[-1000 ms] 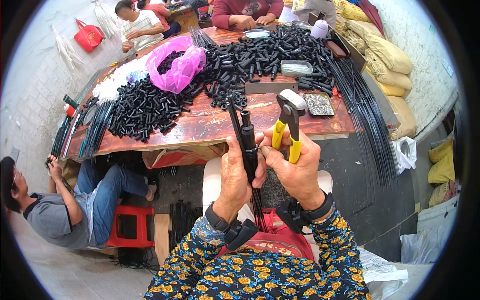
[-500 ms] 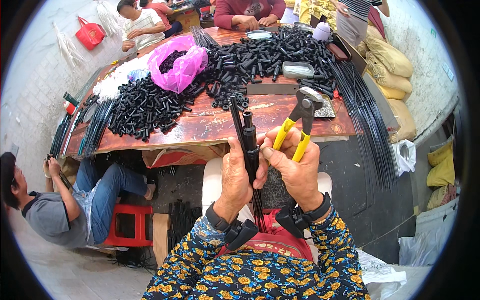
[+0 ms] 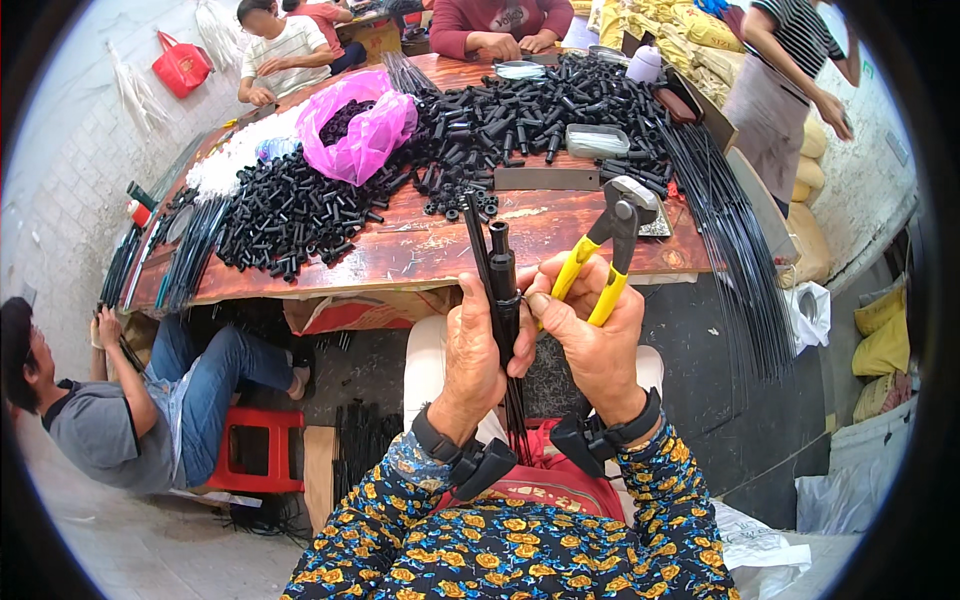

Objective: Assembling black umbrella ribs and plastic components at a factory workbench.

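My left hand is closed around a bundle of thin black rods and a stepped black tubular part, all roughly upright in front of my chest. In my right hand are cutting pliers with yellow handles and a grey metal head, which points up and away from me. The thumb and fingertips of that hand pinch together beside the tubular part; whatever small thing lies between them cannot be made out. Below my hands, the rods' lower ends reach down to the red cloth on my lap.
Black tubular parts lie heaped on the wooden table, around a pink plastic bag. Long black rods overhang its right edge. A co-worker sits at left by a red stool; others are across the table.
The pliers' head has tilted slightly to the right in my right hand. At the far right, a standing person in a striped top has come nearer. My left hand has barely moved.
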A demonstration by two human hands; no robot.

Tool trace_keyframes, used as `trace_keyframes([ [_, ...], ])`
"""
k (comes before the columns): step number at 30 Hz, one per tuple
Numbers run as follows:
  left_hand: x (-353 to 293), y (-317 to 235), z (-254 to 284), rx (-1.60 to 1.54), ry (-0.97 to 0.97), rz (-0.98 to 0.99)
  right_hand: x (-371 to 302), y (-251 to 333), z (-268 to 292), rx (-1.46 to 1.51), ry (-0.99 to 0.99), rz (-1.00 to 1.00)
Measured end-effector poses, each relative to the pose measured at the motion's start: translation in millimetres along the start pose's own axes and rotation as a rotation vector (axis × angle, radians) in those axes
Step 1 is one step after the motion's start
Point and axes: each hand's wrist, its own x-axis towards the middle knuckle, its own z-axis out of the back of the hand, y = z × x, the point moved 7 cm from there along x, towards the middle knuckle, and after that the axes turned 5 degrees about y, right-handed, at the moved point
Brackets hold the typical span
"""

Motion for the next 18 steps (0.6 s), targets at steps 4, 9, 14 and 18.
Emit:
trace_keyframes([
  [4,0,2,1,-0.025,-0.021,0.009,-2,7,-3,-0.112,-0.055,0.048],
  [9,-1,2,3,-0.01,-0.043,0.007,-4,26,-13,-0.364,-0.051,0.177],
  [14,-2,1,2,-0.014,-0.024,-0.009,-5,31,-16,-0.46,-0.056,0.225],
  [18,-3,-4,-1,-0.027,-0.028,-0.041,-8,36,-17,-0.581,-0.039,0.293],
])
